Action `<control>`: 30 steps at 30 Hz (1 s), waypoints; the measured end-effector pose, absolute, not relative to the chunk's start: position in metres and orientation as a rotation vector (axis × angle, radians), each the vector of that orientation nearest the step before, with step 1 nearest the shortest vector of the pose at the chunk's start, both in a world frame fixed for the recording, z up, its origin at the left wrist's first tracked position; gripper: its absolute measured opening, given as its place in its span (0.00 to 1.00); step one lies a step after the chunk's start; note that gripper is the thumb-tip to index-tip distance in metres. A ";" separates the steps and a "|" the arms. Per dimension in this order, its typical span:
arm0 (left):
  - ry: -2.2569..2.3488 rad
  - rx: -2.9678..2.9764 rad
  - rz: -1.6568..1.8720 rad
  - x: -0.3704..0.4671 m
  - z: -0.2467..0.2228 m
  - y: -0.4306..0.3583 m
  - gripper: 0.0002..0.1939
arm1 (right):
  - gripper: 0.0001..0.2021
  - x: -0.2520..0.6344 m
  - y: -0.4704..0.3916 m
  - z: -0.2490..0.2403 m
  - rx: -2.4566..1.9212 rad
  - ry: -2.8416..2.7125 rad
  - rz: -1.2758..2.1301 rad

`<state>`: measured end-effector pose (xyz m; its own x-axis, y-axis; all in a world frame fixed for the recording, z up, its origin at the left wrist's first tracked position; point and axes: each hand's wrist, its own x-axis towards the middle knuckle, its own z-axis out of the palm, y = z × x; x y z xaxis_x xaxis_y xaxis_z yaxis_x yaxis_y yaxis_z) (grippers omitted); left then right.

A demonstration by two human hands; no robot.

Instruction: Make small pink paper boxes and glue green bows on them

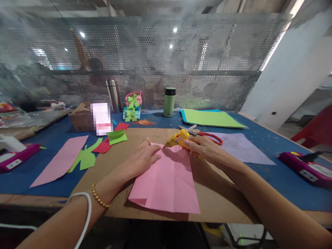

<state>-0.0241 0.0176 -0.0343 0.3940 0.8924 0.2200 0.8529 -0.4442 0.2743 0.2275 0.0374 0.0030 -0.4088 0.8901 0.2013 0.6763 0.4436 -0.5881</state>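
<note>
A creased pink paper sheet lies on a brown cardboard sheet in front of me. My left hand rests on the paper's upper left edge with its fingers apart, holding nothing. In my right hand is a yellow glue gun, its nozzle pointing left at the paper's top edge. Just behind the gun, red-handled scissors lie partly hidden by my right hand.
Green and pink paper pieces lie left, near a phone and a cardboard box. Behind stand a steel flask, paper crafts and a green cup. Coloured sheets and a purple power strip are right.
</note>
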 end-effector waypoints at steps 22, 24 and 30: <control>1.572 2.495 0.526 -0.026 -0.036 0.018 0.20 | 0.25 0.229 0.036 0.007 -1.330 -2.184 0.596; 1.575 2.477 0.520 -0.025 -0.034 0.017 0.19 | 0.25 0.229 0.036 0.009 -1.323 -2.163 0.613; 1.591 2.473 0.507 -0.024 -0.031 0.013 0.17 | 0.27 0.235 0.029 0.018 -1.278 -2.092 0.756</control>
